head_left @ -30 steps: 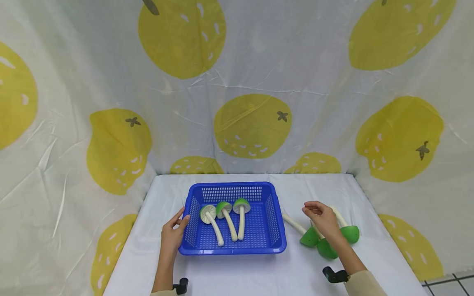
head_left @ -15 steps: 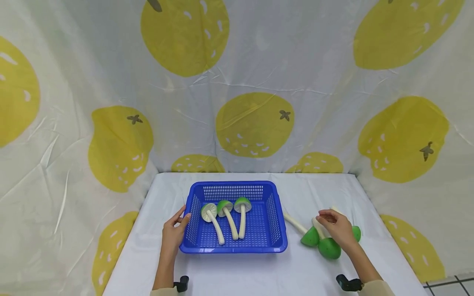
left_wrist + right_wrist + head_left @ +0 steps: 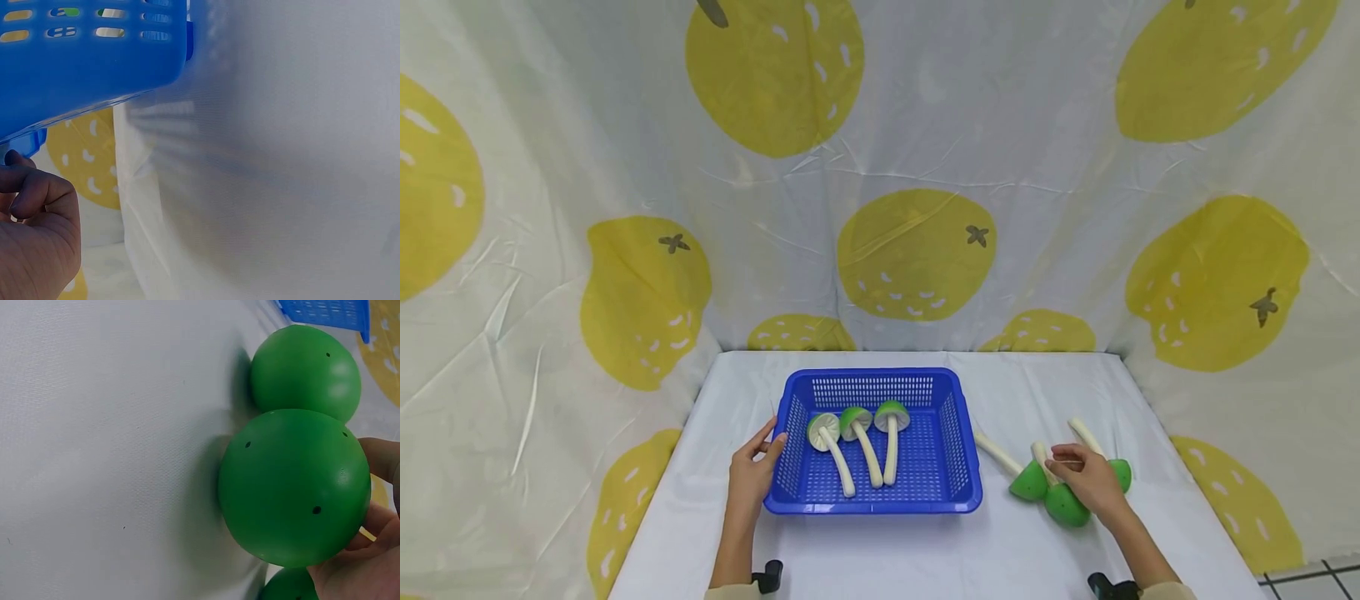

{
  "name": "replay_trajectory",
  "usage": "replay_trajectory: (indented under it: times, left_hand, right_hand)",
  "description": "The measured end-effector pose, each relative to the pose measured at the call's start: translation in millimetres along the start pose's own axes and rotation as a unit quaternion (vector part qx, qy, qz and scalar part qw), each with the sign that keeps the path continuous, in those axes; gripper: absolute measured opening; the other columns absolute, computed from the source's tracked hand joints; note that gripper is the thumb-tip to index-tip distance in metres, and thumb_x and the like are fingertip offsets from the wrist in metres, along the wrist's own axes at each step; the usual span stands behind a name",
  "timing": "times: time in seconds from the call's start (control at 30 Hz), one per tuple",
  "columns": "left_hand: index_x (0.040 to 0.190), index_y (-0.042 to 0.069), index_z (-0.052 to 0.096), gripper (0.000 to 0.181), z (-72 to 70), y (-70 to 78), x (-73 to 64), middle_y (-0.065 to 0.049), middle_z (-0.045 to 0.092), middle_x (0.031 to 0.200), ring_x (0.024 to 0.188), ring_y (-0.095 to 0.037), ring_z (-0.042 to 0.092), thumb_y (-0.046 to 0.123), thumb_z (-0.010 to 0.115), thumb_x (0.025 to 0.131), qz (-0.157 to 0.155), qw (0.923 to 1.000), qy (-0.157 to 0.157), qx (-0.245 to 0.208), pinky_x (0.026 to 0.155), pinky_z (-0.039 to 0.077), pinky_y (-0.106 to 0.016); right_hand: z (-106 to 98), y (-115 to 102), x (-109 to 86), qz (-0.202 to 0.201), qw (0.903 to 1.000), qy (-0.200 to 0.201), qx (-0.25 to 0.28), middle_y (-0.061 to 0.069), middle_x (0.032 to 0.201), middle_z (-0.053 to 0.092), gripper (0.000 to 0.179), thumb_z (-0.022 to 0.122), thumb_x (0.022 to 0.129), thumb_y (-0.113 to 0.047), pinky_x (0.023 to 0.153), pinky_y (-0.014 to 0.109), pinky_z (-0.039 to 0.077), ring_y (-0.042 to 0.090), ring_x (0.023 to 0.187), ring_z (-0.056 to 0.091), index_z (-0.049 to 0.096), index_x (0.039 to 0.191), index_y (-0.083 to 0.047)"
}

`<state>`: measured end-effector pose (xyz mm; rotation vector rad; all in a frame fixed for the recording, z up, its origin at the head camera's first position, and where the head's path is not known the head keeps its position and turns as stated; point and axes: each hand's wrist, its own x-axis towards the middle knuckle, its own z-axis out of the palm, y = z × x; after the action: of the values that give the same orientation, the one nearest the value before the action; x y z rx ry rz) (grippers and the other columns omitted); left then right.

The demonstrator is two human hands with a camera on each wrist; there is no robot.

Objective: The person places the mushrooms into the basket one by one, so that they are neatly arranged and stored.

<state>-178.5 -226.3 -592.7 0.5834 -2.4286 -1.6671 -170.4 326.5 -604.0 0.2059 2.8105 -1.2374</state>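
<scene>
My left hand [image 3: 751,475] holds the left rim of a blue plastic basket [image 3: 874,507], with the thumb at the rim. In the left wrist view, curled fingers [image 3: 42,190] show beside the basket's wall [image 3: 94,69]. Three green-capped toy mushrooms with pale stems lie inside the basket. My right hand [image 3: 1092,479] pinches the stem of the middle mushroom [image 3: 1066,506] of three on the cloth; its round cap [image 3: 294,487] hides the stem in the right wrist view. Another mushroom [image 3: 1028,481] lies left of it, and one [image 3: 1084,435] lies partly behind the hand.
A white cloth [image 3: 880,554] covers the table. Lemon-printed curtains [image 3: 917,250] stand behind and at both sides. Floor tiles [image 3: 1318,579] show at the lower right corner.
My right hand has moved right and then down to the middle mushroom's stem. My left hand and the basket have hardly moved.
</scene>
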Motion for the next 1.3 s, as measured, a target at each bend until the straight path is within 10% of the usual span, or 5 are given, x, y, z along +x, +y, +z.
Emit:
replay_trajectory:
  times: [0.27,0.67,1.3]
  left_hand:
    - [0.147,0.024,0.060,0.058,-0.5,0.2,-0.7,-0.007,0.059,0.098,0.114,-0.028,0.051,0.050,0.071,0.095,-0.005,1.0000,-0.002,0.006,0.091,0.041,-0.040]
    - [0.146,0.021,0.060,0.057,-0.3,0.4,-1.2,-0.007,0.059,0.097,0.120,-0.031,0.050,0.045,0.072,0.096,-0.001,1.0000,-0.001,-0.002,0.098,0.040,-0.048]
    - [0.147,0.022,0.060,0.056,-0.8,1.8,-1.7,-0.008,0.059,0.097,0.115,-0.030,0.052,0.044,0.071,0.097,-0.002,1.0000,0.001,0.003,0.096,0.041,-0.045]
  right_hand:
    - [6.3,6.5,-0.4,-0.010,0.9998,-0.007,0.012,0.017,0.107,0.075,0.039,0.071,0.098,-0.020,0.076,0.019,0.052,0.016,0.090,0.073,0.066,0.124,0.008]
    - [2.4,5.7,0.6,0.023,0.9988,-0.037,-0.023,0.020,0.109,0.075,0.044,0.069,0.099,-0.031,0.083,0.038,0.051,0.033,0.103,0.070,0.067,0.126,0.004]
    - [-2.2,4.8,2.8,0.050,0.9966,-0.065,-0.012,0.021,0.110,0.075,0.042,0.072,0.094,-0.028,0.079,0.033,0.048,0.033,0.105,0.067,0.069,0.120,0.006]
